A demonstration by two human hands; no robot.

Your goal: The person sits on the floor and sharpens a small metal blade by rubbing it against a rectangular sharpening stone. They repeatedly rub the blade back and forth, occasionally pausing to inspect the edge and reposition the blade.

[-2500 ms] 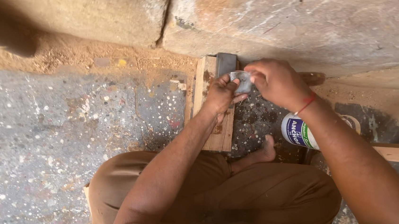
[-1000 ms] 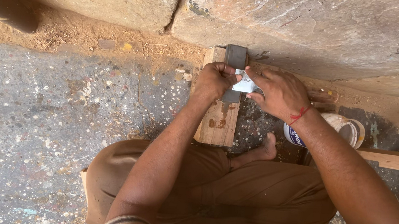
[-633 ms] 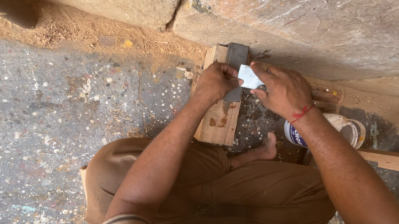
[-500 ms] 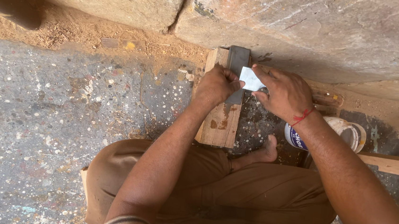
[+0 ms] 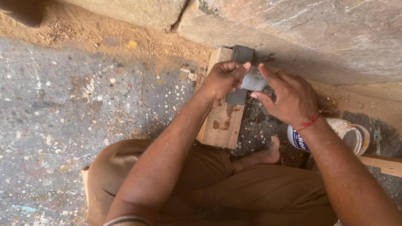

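Now both hands meet over the wooden block: left hand and right hand pinch a grey sheet above the dark stone; rubbing looks unfinished.

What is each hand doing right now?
Left hand: closed, pinching one end of the small grey-white sheet.
Right hand: fingers holding the sheet's other end.
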